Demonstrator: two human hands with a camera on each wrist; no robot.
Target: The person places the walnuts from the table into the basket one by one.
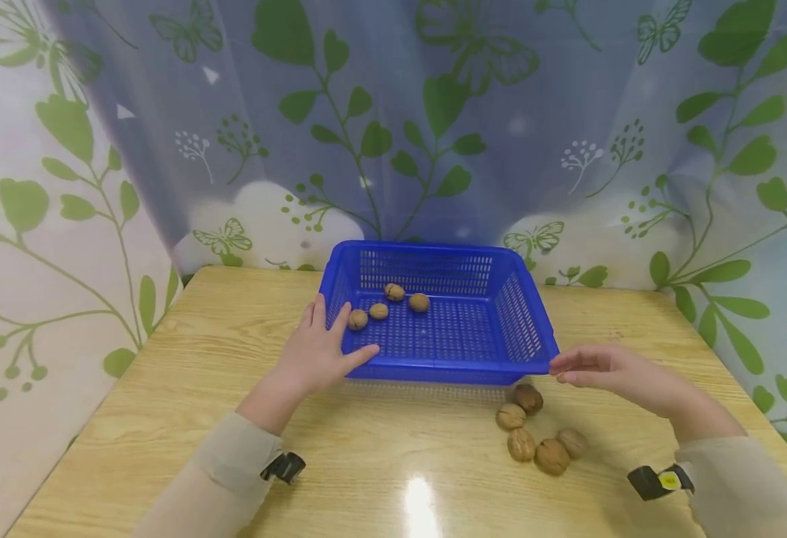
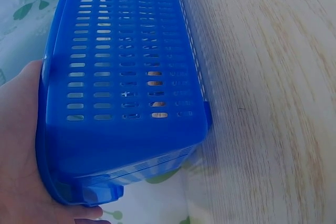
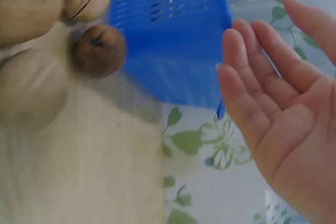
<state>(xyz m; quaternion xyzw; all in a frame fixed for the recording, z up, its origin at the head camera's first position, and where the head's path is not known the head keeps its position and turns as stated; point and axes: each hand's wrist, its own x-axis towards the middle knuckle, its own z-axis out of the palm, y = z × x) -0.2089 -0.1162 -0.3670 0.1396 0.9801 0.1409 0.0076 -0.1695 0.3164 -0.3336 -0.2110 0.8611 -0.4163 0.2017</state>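
A blue plastic basket (image 1: 427, 368) with slotted walls stands on the table, several walnuts (image 1: 419, 302) inside it toward the left. My left hand (image 1: 319, 347) rests on its front left corner, fingers spread along the left rim and thumb over the front rim. In the left wrist view, that hand (image 2: 21, 145) lies along the rim. At the basket's front right corner, the fingertips of my right hand (image 1: 611, 371) touch the rim, fingers loosely bent; the right wrist view shows the palm bare. Several more walnuts (image 1: 551, 456) lie on the table in front of that corner.
The wooden table (image 1: 366, 463) runs back to a curtain (image 1: 393, 149) printed with leaves and butterflies. Another patterned curtain (image 1: 50, 246) hangs along the left side. Both sleeves carry a small black wrist device (image 1: 284, 468).
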